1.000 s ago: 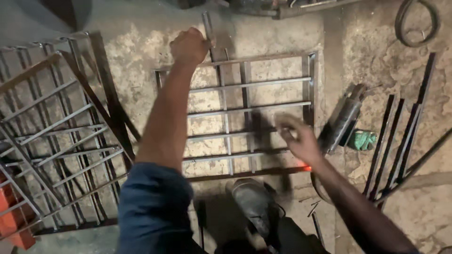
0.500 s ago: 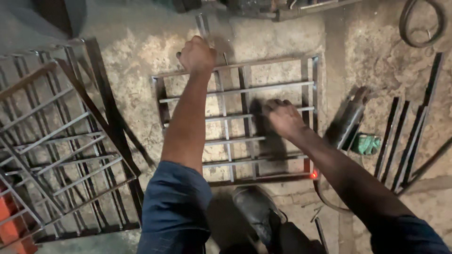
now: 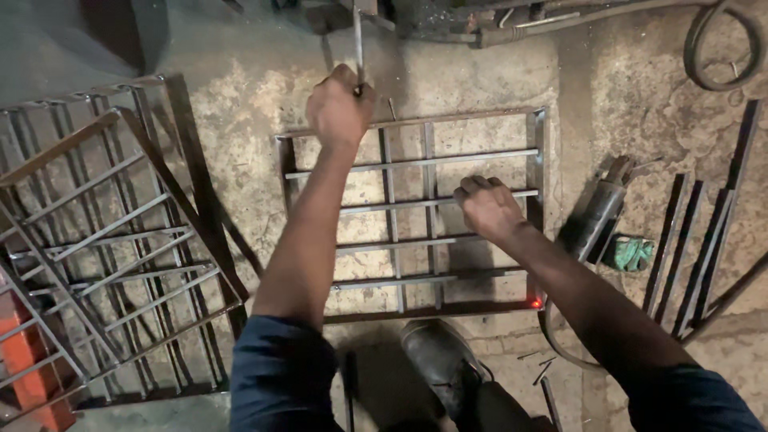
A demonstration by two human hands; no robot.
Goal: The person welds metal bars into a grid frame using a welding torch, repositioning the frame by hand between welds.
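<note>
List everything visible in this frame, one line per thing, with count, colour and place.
metal grille: one, grey steel, flat on the floor at centre
glowing spot: one, red-orange, at the grille's near right corner
stacked grilles: several, grey, overlapping at left
loose bars: several, dark, lying at right
green cloth: one, beside the bars
dark cylindrical tool: one, right of the grille
coiled hoop: one, dark, top right
orange object: one, bottom left
shoe: one, black, at the grille's near edge
left hand: gripping a thin upright rod above the grille's far edge
right hand: pressing on a grille crossbar
</note>
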